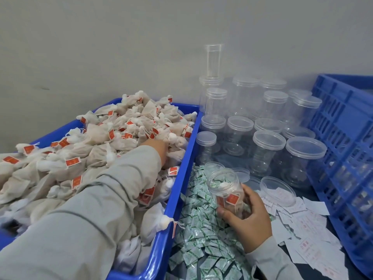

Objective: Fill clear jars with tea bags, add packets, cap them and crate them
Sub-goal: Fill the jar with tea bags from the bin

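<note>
Against a grey wall, left hand (pixel 159 147) digs among tea bags (pixel 96 150), its fingers hidden, while right hand (pixel 249 219) grips a barely filled jar (pixel 227 190); packets, cap and crate remain.

- A small packing workshop.
- Blue bin (pixel 182 158) heaped with tea bags (pixel 96 146).
- Rows of capped empty jars (pixel 268 146).
- Loose packets (pixel 201 229) piled on the counter.
- Blue crate (pixel 347 142) alongside.

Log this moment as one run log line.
left hand: reaching into tea bags | right hand: holding open jar, partly filled | caps: off
</note>
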A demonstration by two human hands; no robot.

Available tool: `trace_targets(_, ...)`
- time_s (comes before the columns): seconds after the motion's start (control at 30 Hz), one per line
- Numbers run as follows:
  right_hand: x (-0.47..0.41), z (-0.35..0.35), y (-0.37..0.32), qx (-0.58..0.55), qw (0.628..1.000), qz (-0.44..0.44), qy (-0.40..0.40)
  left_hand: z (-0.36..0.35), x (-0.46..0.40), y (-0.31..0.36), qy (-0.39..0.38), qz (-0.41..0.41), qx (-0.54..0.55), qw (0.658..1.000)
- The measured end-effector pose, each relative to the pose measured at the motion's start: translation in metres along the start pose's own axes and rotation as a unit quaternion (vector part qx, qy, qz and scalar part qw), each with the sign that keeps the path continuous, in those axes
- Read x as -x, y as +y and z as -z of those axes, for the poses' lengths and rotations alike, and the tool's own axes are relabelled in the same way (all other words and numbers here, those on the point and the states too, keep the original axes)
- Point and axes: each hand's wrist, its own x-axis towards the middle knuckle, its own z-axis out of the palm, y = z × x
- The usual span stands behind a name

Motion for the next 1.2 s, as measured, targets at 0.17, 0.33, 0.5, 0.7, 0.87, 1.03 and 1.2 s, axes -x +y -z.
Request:
trace_targets(0.17, -0.001, -0.001, -0.001, 0.004, 1.000, -0.003, -0.001, 0.017, 0.021, -0.008, 0.083, 0.010, 0.062, 0.995)
trace_targets(0.33, 0.000, -0.003, -0.002, 0.026, 1.000, 0.002, -0.006, 0.023, 0.031, -0.011, 0.147, 0.011, 0.146, 0.978)
trace_targets(0.5, 0.001, -0.002, -0.003, 0.036, 0.999, 0.007, -0.009, 0.023, 0.033, -0.013, 0.141, 0.018, 0.386, 0.912)
trace_targets(0.7, 0.004, -0.004, -0.008, 0.041, 0.999, 0.011, -0.021, 0.013, 0.046, 0.008, -0.039, -0.111, 0.681, 0.723)
trace_targets(0.87, 0.005, -0.004, -0.014, 0.029, 0.999, 0.014, -0.020, 0.000, 0.053, 0.021, -0.037, -0.217, 0.518, 0.827)
trace_targets(1.03, 0.006, -0.006, -0.019, 0.001, 1.000, 0.003, -0.015, -0.006, 0.059, 0.033, -0.017, -0.271, 0.446, 0.853)
trace_targets(1.2, 0.004, -0.005, -0.016, -0.020, 1.000, 0.004, -0.013, -0.003, 0.066, 0.031, 0.002, -0.327, 0.370, 0.869)
